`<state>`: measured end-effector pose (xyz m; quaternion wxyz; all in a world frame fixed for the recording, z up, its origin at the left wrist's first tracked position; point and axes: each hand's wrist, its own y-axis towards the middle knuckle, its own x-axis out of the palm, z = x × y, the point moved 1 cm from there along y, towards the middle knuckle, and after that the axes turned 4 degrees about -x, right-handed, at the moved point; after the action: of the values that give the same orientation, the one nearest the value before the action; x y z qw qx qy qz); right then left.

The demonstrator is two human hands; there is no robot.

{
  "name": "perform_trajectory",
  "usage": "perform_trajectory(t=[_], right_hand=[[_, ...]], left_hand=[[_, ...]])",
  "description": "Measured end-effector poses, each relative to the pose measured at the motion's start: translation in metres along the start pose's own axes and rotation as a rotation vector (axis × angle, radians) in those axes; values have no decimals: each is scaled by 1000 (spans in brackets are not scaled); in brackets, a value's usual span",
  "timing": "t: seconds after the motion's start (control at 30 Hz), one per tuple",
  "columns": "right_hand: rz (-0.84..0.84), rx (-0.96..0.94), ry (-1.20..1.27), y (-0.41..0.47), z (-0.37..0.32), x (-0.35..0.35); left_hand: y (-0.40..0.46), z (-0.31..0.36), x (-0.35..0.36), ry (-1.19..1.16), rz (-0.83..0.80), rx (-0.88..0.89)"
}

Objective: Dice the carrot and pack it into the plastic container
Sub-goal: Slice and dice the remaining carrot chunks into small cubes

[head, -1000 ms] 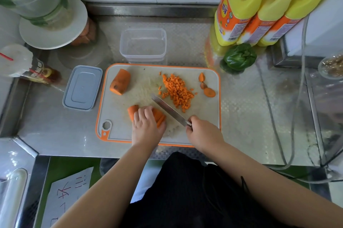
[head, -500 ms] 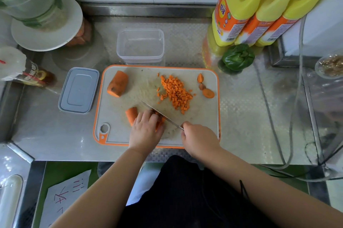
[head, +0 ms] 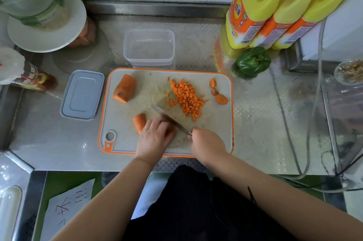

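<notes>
On the orange-rimmed cutting board (head: 216, 134) my left hand (head: 154, 138) presses down on a carrot piece (head: 139, 122), fingers curled over it. My right hand (head: 208, 145) grips the handle of a knife (head: 167, 117), whose blade lies against the carrot right beside my left fingers. A heap of diced carrot (head: 186, 98) lies mid-board. A thick carrot chunk (head: 124, 88) sits at the board's far left, and carrot ends (head: 221, 99) at its far right. The clear plastic container (head: 149, 47) stands empty behind the board, its grey lid (head: 82, 94) to the left.
Yellow bottles (head: 275, 9) and a green pepper (head: 252, 61) stand at the back right, with cables (head: 306, 142) running down the steel counter (head: 265, 123). A white plate (head: 68, 32) under a green jar and a packet (head: 29, 77) are at the back left.
The knife has moved left along the carrot toward my left fingers, and my left hand has crept back over the piece. The camera view shifted slightly.
</notes>
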<state>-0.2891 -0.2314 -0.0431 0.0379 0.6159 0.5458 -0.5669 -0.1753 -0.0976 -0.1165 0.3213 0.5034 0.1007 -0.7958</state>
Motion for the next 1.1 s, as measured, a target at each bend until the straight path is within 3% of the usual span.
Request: perform_trajectory(t=[0.17, 0.4, 0.67, 0.93, 1.1], right_hand=[[16, 23, 100, -2, 4, -8], [36, -51, 1, -20, -1, -4], [-42, 29, -146, -17, -15, -4], [-53, 46, 81, 5, -12, -7], [16, -20, 48, -6, -9, -4]], left_hand=[[-1, 0, -4, 26, 10, 49], [-10, 6, -6, 75, 35, 22], [-4, 2, -3, -8, 31, -27], [-3, 2, -7, -7, 27, 60], [-10, 2, -10, 83, 49, 118]])
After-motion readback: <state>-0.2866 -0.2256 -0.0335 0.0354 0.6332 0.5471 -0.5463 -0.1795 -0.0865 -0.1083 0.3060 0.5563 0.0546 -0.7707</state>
